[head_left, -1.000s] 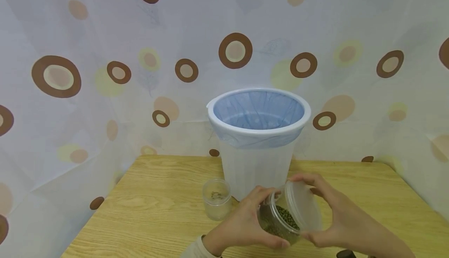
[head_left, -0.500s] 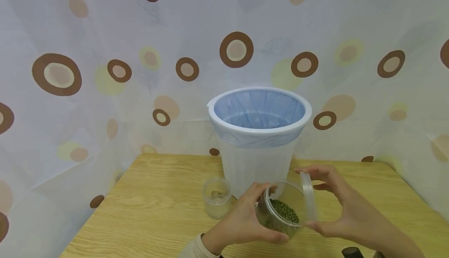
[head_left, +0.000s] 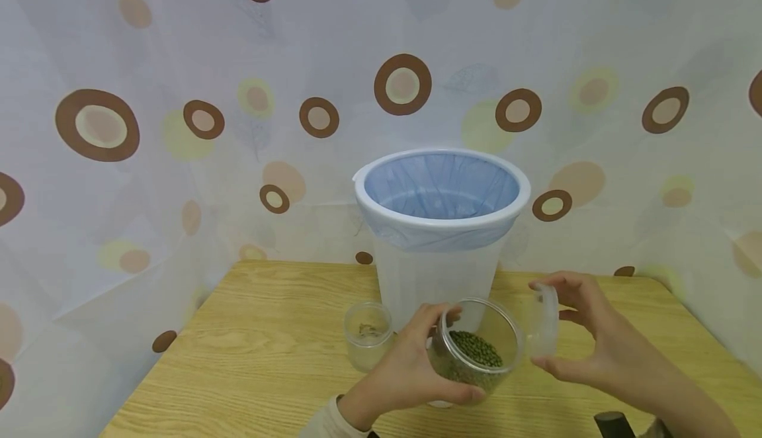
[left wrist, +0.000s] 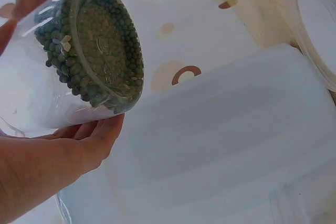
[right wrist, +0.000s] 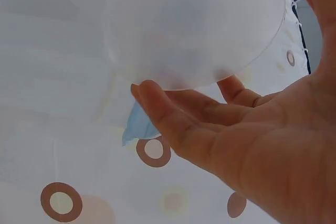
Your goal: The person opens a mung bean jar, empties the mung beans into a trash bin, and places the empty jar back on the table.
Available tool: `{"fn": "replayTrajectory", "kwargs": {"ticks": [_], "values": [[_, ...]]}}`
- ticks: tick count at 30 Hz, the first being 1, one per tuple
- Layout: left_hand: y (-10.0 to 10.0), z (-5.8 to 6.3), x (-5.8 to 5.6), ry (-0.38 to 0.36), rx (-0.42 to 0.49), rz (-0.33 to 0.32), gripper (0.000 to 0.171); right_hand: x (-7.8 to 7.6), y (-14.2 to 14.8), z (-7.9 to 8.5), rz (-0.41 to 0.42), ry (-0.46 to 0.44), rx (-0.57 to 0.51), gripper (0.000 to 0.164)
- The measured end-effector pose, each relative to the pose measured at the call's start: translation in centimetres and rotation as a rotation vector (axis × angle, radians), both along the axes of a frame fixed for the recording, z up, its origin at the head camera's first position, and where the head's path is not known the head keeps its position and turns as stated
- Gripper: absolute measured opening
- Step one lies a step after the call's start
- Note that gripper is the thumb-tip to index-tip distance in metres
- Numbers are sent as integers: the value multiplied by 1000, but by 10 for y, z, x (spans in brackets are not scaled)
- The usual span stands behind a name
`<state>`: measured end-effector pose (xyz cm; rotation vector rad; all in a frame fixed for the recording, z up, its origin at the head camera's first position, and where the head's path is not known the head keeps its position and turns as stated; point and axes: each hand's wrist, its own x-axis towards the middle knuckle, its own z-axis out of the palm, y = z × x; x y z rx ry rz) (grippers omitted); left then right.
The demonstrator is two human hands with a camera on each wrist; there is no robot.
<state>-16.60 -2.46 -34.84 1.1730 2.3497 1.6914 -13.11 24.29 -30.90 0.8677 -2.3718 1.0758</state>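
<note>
A clear plastic jar (head_left: 476,345) partly filled with green mung beans (head_left: 476,349) is tilted, its open mouth facing up and to the right. My left hand (head_left: 417,365) grips its side, thumb in front and fingers behind. In the left wrist view the beans (left wrist: 105,45) show through the jar's base. My right hand (head_left: 589,339) holds a translucent round lid (head_left: 544,322) by its edge, upright and apart from the jar mouth. The right wrist view shows the lid's flat face (right wrist: 194,24) above the fingers.
A white bin (head_left: 437,279) with a blue liner stands behind the hands. Left of it, a smaller clear jar (head_left: 368,339) holds a few bits at the bottom. A round white rim (left wrist: 315,30) lies on the wooden table (head_left: 238,358). A dark object (head_left: 613,425) is at the lower right.
The lid has come off the jar mouth and moved right with my right hand, turning more edge-on. The jar has shifted slightly left, its mouth now uncovered.
</note>
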Motion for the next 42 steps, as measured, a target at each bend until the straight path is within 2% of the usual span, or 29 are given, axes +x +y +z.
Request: {"fn": "replayTrajectory", "kwargs": {"ticks": [8, 12, 17, 24, 32, 38, 42], "values": [[-2, 1, 0, 21, 3, 25, 84, -15, 6, -10, -146, -132, 101, 83], [-2, 3, 0, 23, 3, 36, 85, -22, 5, -15, -175, -212, 146, 81], [-3, 5, 2, -15, 13, 42, 85, -31, 6, -26, -201, -282, 203, 80], [-5, 8, 3, -14, 7, 55, 86, -45, 4, -38, -200, -444, 215, 81], [-7, 10, 3, -32, 5, 53, 86, -52, -1, -44, -259, -500, 280, 81], [-9, 11, 4, -47, 10, 53, 86, -56, -6, -54, -255, -521, 242, 73], [-9, 10, 3, -59, 12, 54, 85, -59, -8, -60, -265, -550, 232, 74]]}}
